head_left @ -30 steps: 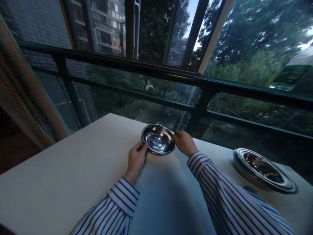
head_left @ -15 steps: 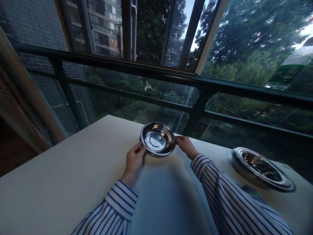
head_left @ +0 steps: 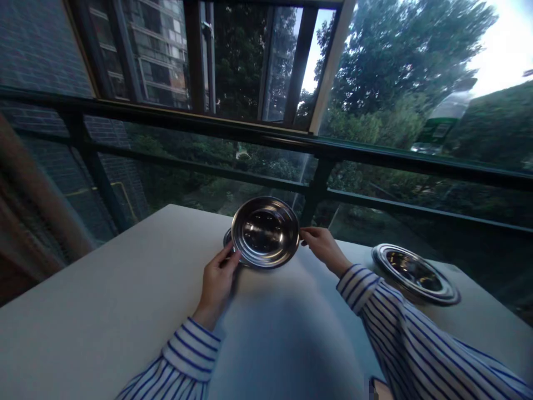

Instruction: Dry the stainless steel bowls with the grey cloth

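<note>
A shiny metal bowl (head_left: pixel 265 233) is tilted up above the table's far edge, its round face toward me. Part of a second metal rim (head_left: pixel 227 238) shows behind it at the left; most of that piece is hidden. My left hand (head_left: pixel 219 278) is closed at the lower left, thumb in front, by both rims; which of them it grips is hard to tell apart. On the other side, my right hand (head_left: pixel 325 249) pinches the tilted bowl's right edge between thumb and fingers.
More nested metal bowls (head_left: pixel 416 272) sit on the white table (head_left: pixel 125 289) at the right. Beyond the table run a dark railing (head_left: pixel 200 125) and windows. A bottle with a green label (head_left: pixel 441 125) stands on the railing. A dark-edged object (head_left: pixel 380 389) shows at the bottom edge.
The bowl in my hands has tipped up toward me, and a second rim has come into sight behind its left side. The view has shifted right.
</note>
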`<move>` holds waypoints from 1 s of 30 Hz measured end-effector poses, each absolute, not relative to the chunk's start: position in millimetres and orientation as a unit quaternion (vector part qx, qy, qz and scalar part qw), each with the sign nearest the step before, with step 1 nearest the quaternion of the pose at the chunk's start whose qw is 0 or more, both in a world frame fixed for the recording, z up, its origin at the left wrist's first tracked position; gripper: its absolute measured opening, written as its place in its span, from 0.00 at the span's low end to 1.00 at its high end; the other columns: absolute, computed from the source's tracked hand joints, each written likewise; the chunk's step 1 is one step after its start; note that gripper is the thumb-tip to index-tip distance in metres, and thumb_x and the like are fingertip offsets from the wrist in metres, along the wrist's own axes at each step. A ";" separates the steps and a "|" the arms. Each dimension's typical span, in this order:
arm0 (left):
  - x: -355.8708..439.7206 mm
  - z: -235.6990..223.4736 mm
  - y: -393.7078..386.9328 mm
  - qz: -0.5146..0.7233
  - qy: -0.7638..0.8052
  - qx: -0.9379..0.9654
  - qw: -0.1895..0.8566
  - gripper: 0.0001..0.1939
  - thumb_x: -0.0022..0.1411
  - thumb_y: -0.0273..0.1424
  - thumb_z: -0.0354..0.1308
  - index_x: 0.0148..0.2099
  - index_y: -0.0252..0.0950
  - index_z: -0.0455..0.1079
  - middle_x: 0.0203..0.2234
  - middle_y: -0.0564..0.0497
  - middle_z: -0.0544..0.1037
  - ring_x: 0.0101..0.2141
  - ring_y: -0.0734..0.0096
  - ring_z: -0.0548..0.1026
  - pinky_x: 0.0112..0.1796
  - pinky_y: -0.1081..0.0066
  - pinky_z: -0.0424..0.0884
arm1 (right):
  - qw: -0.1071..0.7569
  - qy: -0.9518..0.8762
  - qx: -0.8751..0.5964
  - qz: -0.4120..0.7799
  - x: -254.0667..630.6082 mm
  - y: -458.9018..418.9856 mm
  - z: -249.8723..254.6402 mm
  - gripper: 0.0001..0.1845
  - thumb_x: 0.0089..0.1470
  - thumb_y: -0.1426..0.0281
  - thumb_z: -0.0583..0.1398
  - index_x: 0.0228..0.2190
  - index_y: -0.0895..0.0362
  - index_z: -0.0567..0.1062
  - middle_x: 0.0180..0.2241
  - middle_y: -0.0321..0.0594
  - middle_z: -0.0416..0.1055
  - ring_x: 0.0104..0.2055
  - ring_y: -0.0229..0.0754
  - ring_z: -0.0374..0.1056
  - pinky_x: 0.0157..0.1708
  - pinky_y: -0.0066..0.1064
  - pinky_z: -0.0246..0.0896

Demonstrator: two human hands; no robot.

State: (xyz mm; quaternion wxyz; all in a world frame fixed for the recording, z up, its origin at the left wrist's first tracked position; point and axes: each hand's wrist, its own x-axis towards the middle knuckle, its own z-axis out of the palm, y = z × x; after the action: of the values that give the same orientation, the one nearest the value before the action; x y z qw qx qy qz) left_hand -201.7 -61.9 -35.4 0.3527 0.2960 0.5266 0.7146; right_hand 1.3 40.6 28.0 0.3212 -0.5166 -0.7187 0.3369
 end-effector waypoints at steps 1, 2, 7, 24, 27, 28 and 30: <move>-200.2 -34.7 -63.5 0.712 0.525 0.303 0.353 0.30 0.45 0.37 0.65 0.51 0.31 0.70 0.40 0.43 0.77 0.35 0.67 0.72 0.33 0.71 0.67 | 0.322 -0.719 -0.518 0.335 6.1 36.6 30.5 0.13 0.58 0.65 0.56 0.41 0.60 0.70 0.39 0.40 0.69 0.36 0.39 0.68 0.35 0.35 0.66; -198.6 -34.0 -65.2 0.708 0.526 0.312 0.354 0.29 0.45 0.37 0.65 0.50 0.31 0.70 0.42 0.43 0.77 0.37 0.66 0.72 0.34 0.71 0.67 | 0.323 -0.718 -0.519 0.333 11.2 32.3 32.6 0.12 0.58 0.66 0.56 0.40 0.61 0.70 0.37 0.39 0.70 0.34 0.37 0.68 0.34 0.34 0.66; -190.3 -32.1 -73.5 0.669 0.541 0.359 0.361 0.27 0.46 0.38 0.64 0.50 0.32 0.71 0.41 0.45 0.77 0.34 0.69 0.71 0.31 0.74 0.65 | 0.331 -0.716 -0.516 0.334 38.2 11.6 39.6 0.08 0.56 0.71 0.56 0.29 0.62 0.73 0.25 0.35 0.70 0.25 0.33 0.66 0.28 0.27 0.63; -122.8 -17.5 -76.2 0.580 0.535 0.333 0.516 0.26 0.47 0.31 0.62 0.50 0.30 0.70 0.35 0.43 0.78 0.31 0.71 0.73 0.24 0.76 0.65 | 0.284 -0.739 -0.541 0.284 127.8 -26.6 17.3 0.14 0.51 0.69 0.52 0.28 0.62 0.75 0.24 0.40 0.74 0.21 0.35 0.67 0.22 0.25 0.59; -116.4 -20.2 -75.1 0.568 0.536 0.333 0.528 0.26 0.48 0.30 0.62 0.51 0.29 0.68 0.33 0.44 0.78 0.30 0.71 0.73 0.24 0.76 0.65 | 0.253 -0.751 -0.550 0.264 137.7 -32.4 15.0 0.14 0.51 0.70 0.51 0.27 0.61 0.75 0.25 0.41 0.75 0.23 0.36 0.68 0.23 0.25 0.59; -115.0 -20.8 -74.9 0.565 0.536 0.333 0.532 0.26 0.49 0.30 0.62 0.52 0.29 0.68 0.33 0.44 0.78 0.30 0.72 0.73 0.24 0.76 0.66 | 0.242 -0.755 -0.554 0.255 140.1 -34.2 14.9 0.14 0.51 0.70 0.52 0.26 0.61 0.75 0.25 0.40 0.75 0.23 0.36 0.68 0.24 0.25 0.59; -112.8 -21.5 -74.5 0.558 0.535 0.332 0.540 0.26 0.49 0.29 0.62 0.52 0.29 0.67 0.33 0.44 0.78 0.30 0.72 0.73 0.25 0.75 0.66 | 0.220 -0.761 -0.563 0.235 143.8 -37.3 15.4 0.14 0.52 0.69 0.52 0.26 0.61 0.76 0.24 0.40 0.74 0.24 0.37 0.68 0.25 0.26 0.58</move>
State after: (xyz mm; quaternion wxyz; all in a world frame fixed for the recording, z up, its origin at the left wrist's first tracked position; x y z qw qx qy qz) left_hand -112.8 -74.5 -21.5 0.5405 0.3316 0.5353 0.5580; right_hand 143.8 -37.3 15.4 0.2196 -0.5632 -0.7611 0.2351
